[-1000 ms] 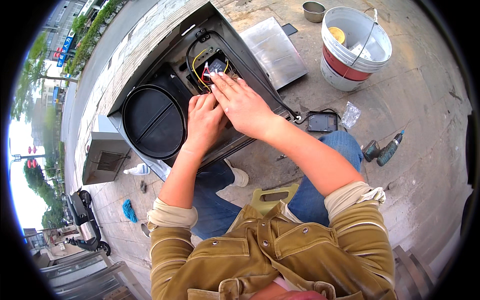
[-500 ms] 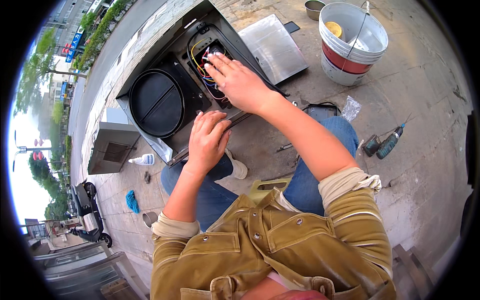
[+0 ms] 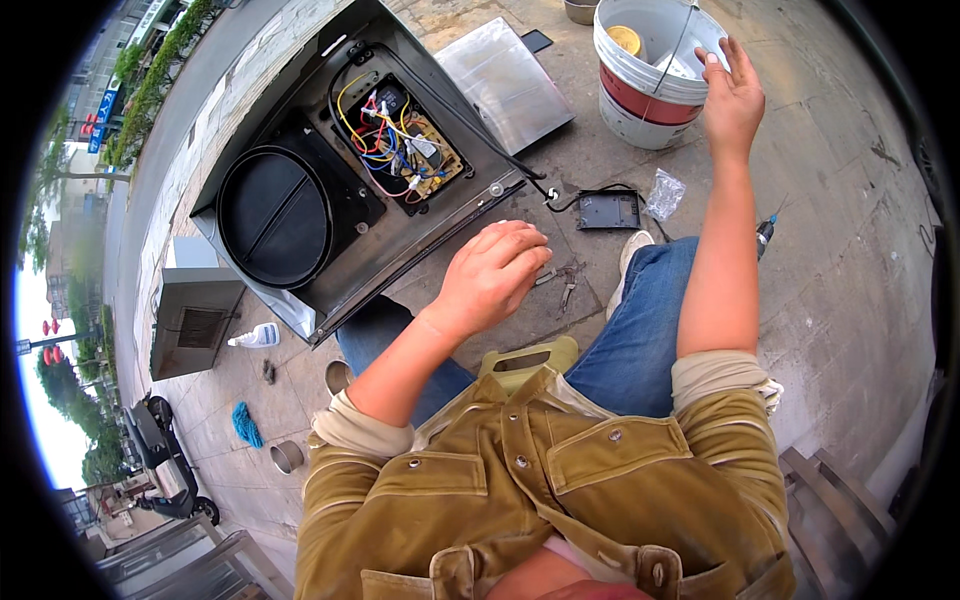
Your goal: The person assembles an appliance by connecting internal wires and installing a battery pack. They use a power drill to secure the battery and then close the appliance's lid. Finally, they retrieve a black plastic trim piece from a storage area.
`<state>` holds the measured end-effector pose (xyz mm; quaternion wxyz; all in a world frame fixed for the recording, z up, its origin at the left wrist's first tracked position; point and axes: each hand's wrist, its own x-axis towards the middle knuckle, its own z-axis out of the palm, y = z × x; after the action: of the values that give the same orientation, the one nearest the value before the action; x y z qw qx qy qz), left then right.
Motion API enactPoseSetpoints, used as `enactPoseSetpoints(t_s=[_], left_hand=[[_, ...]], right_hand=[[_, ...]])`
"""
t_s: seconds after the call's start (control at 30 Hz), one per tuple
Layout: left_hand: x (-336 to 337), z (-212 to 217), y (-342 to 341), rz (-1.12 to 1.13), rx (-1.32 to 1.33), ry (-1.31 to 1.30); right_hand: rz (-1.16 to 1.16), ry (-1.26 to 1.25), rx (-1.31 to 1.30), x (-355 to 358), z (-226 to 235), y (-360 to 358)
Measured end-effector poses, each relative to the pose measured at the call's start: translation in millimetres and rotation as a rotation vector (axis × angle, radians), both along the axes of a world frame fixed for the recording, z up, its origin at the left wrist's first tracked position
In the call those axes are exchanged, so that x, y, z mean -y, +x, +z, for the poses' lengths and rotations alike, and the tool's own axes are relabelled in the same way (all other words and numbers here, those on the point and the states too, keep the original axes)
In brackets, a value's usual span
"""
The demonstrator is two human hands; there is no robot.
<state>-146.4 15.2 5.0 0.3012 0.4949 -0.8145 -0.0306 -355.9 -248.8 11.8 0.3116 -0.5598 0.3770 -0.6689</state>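
My left hand (image 3: pixel 495 275) hovers just off the near edge of an open dark metal housing (image 3: pixel 345 240), above the ground. Its fingers are curled together, and their undersides are hidden. Farther right, my right hand (image 3: pixel 735 105) is stretched out at the rim of a white and red bucket (image 3: pixel 650 105), fingers apart and nothing seen in them; contact with the rim cannot be told. Inside the housing lie a round black part (image 3: pixel 275 218) and a circuit board (image 3: pixel 432 165) with a tangle of coloured wires (image 3: pixel 385 135).
A silver metal panel (image 3: pixel 510 85) lies behind the housing, a phone (image 3: pixel 537 41) beside it. Nearer are a black tray-like part (image 3: pixel 608 209), a clear plastic bag (image 3: pixel 664 194) and a partly hidden power drill (image 3: pixel 765 235). At left are a white bottle (image 3: pixel 256 336) and blue cloth (image 3: pixel 246 425).
My right hand has left the wires and swung right to the bucket. My left hand has drawn away from the housing's edge to the right, its fingers curling closer together. The whole view has shifted.
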Motion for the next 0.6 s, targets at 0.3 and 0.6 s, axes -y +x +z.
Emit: enactPoseSetpoints(t_s=[0.3, 0.6], left_hand=[[215.0, -47.0, -124.9, 0.295, -1.475, 0.497], [479.3, -279.2, 2.9, 1.268, -0.808, 0.472]], right_hand=[[-0.366, 0.196, -0.594, 91.5, -70.2, -71.6], [-0.351, 0.027, -1.137, 253.7, -172.7, -100.7]])
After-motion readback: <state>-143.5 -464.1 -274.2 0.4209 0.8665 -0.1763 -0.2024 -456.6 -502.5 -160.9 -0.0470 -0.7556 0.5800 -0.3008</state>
